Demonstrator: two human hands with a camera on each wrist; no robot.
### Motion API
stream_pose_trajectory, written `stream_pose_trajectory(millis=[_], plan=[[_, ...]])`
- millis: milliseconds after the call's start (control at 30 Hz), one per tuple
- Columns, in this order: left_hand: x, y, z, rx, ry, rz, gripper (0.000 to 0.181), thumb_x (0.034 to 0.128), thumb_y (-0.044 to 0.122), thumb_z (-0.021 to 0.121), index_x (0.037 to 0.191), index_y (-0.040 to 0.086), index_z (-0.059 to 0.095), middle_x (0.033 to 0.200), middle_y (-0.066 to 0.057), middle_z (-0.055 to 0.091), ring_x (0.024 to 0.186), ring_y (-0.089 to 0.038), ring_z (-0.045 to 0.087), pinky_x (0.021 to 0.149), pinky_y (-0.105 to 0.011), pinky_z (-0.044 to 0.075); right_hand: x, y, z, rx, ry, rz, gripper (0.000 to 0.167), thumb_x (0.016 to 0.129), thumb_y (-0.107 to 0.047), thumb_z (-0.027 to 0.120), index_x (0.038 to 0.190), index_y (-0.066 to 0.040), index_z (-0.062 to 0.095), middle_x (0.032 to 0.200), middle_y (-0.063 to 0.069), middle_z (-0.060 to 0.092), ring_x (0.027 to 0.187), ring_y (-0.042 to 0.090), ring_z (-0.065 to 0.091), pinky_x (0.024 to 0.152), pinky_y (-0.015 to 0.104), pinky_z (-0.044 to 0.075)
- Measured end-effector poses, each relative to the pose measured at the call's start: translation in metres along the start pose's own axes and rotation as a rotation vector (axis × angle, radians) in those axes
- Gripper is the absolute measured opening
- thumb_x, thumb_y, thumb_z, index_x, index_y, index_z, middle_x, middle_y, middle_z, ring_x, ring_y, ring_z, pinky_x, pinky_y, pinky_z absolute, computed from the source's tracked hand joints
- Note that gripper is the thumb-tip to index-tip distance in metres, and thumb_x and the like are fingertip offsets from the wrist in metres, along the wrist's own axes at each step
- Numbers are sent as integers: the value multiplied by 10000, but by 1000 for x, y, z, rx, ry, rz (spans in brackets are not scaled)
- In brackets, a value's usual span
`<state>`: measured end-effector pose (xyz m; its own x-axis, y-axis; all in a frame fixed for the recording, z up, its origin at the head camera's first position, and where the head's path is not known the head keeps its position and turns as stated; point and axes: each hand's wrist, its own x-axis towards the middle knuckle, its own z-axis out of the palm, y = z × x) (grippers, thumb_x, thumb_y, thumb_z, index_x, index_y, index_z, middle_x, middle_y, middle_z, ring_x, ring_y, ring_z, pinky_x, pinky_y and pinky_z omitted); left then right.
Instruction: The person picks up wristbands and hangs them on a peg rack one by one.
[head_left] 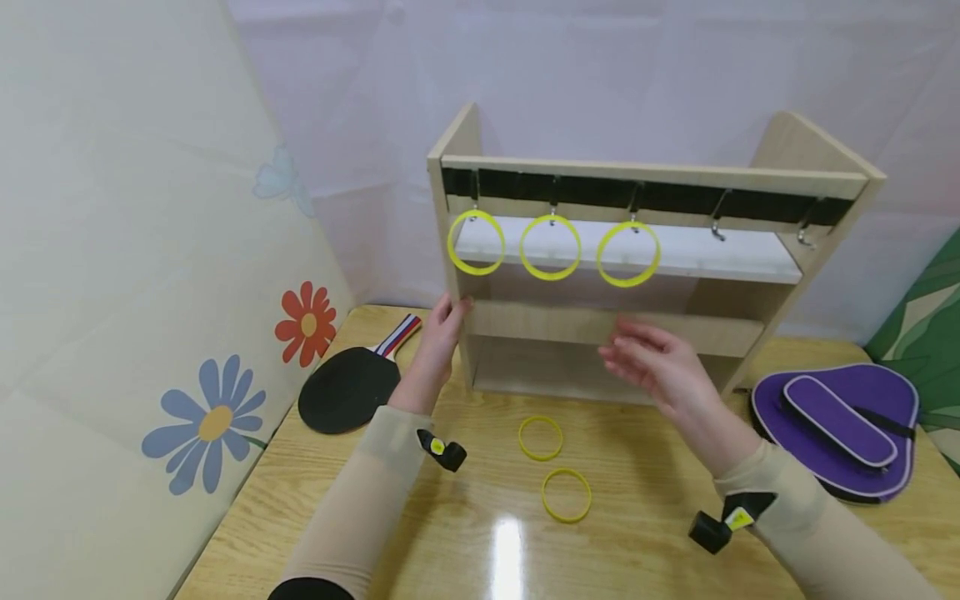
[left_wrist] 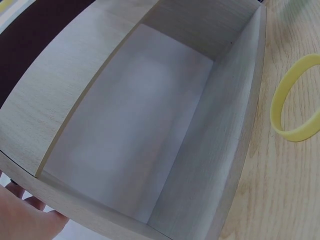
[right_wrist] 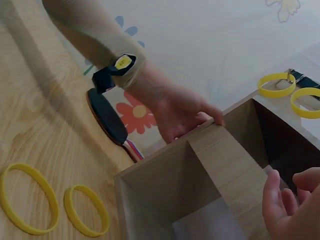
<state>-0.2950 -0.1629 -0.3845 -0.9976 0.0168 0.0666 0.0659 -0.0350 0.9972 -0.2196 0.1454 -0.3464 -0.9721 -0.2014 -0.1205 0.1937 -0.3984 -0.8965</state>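
A wooden shelf rack (head_left: 615, 321) stands on the table, with a black strip of metal hooks along its top front. Three yellow rings, the leftmost ring (head_left: 477, 271) among them, hang from the left hooks; the two right hooks bear nothing. My left hand (head_left: 438, 337) grips the rack's left side panel (left_wrist: 85, 210), thumb at the front edge and fingers round the outside. In front of the middle board (right_wrist: 230, 170), my right hand (head_left: 660, 362) hovers with loosely bent fingers and holds nothing. Two more yellow rings, a farther ring (head_left: 541, 457) and a nearer ring (head_left: 566, 520), lie on the table.
A black table tennis paddle (head_left: 348, 392) lies left of the rack, its striped handle towards the wall. To the right lies a purple zipped case (head_left: 825, 458). Flower-printed cloth (head_left: 172, 292) covers the left wall, close to the table's edge.
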Motion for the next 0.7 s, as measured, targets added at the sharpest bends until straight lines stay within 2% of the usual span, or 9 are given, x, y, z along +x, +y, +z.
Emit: stream_pose_trajectory(millis=[100,167,433,700], plan=[[0,0,0,0,-3,1,518,1012,262,469,1519,196,386,1497,-199,413,1325,-293,397,1161,-567,259,-1,10,-4,-89,2,9,398,962,4,576,1348,32,484,976,-28,716,877,111,718,829,249,571],[0,0,0,3,-4,-4,523,1012,265,467,1523,203,379,1504,-195,405,1334,-296,392,1165,-568,254,-1,17,-7,-137,0,12,440,967,5,567,1384,66,442,966,-44,709,879,102,715,828,252,572],[-1,0,0,6,0,2,521,1007,263,472,1514,178,386,1478,-190,428,1306,-300,413,1150,-552,287,-5,43,-14,-222,-26,60,472,958,8,580,1389,120,422,942,-47,700,876,104,713,811,262,578],[-1,1,0,10,-4,0,521,1008,272,471,1517,199,385,1498,-171,414,1335,-297,393,1166,-552,266,-7,65,-18,-290,-68,101,497,940,34,581,1385,164,402,928,-47,696,861,128,710,790,278,585]])
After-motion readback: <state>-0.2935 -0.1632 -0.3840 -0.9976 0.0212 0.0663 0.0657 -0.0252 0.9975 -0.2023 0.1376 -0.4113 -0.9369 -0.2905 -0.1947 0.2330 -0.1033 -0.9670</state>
